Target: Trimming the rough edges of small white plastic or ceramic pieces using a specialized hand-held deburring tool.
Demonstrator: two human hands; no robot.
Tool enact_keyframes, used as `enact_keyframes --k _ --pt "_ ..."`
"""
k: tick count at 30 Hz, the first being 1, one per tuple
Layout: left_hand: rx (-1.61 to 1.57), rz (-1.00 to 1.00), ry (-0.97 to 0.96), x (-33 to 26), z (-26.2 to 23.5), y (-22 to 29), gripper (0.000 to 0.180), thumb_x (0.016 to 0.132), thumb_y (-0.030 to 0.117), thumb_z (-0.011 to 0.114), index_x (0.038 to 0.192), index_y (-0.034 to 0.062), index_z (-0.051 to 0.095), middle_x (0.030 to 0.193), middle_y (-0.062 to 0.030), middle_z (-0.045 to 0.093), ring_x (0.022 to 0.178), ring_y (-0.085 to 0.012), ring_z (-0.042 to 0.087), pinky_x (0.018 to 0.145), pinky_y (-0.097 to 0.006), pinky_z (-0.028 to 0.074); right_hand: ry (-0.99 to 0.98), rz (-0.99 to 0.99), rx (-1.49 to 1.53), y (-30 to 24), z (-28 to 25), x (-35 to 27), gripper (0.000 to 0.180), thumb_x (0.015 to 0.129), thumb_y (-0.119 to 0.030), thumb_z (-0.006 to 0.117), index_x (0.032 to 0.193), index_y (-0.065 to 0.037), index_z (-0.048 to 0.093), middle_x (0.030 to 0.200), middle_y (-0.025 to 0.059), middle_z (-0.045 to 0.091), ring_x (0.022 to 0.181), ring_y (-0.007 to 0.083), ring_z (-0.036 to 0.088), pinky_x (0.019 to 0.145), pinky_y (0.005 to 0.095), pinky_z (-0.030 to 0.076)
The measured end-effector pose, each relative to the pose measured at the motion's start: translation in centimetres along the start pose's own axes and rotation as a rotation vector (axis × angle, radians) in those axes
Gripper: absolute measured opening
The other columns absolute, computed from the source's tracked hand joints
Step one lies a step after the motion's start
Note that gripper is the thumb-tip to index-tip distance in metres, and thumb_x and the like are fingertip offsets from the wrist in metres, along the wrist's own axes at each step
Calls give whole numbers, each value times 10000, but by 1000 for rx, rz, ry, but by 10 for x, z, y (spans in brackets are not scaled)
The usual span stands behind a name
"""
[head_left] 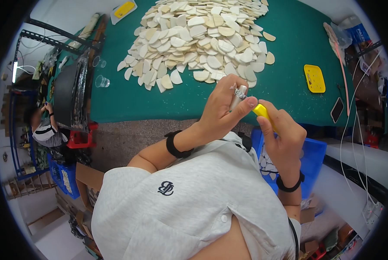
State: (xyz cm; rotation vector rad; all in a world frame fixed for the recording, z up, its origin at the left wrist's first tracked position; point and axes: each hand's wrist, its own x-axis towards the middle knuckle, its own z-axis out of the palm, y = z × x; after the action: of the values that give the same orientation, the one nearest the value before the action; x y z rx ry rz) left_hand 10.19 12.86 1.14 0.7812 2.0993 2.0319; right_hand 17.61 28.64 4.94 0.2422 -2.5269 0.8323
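Note:
Just over the table's near edge, my left hand [224, 102] is closed around a small white piece [236, 100] with curled shavings at its upper end. My right hand [285, 134] grips a yellow-handled knife [261, 112], its dark tip close to my left thumb. Whether the tip touches the piece cannot be made out. Beyond both hands rises a big heap of cream and white half-round pieces [194, 43] on the green tabletop [116, 102].
A yellow tray [314, 79] and a phone [337, 109] lie at the right of the table. Clear plastic cups [102, 81] stand at its left edge. Below my right arm sits a blue bin [313, 158] holding white pieces. Another person [50, 130] sits far left.

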Motion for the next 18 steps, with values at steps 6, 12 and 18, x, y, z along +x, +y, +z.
enact_keyframes --k 6,12,18 --pt "34 7 17 1 -1 -1 312 917 340 570 906 39 490 791 -76 433 744 -201 414 663 -307 348 13 -30 -54 0 1 1 267 786 -144 708 1034 -49 678 622 52 536 472 186 509 437 282 385" --pt "-18 6 50 -4 1 -8 319 914 342 580 898 35 497 787 -74 439 743 -202 419 661 -308 352 22 -38 -77 -1 3 1 258 784 -143 708 1021 -43 684 614 51 530 469 181 507 436 281 383" --pt "-22 -12 27 -7 -2 -6 321 919 346 574 898 35 496 795 -76 439 748 -200 418 666 -304 353 24 -28 -49 -4 5 -2 270 777 -145 717 1024 -42 685 609 52 528 467 181 505 433 280 380"
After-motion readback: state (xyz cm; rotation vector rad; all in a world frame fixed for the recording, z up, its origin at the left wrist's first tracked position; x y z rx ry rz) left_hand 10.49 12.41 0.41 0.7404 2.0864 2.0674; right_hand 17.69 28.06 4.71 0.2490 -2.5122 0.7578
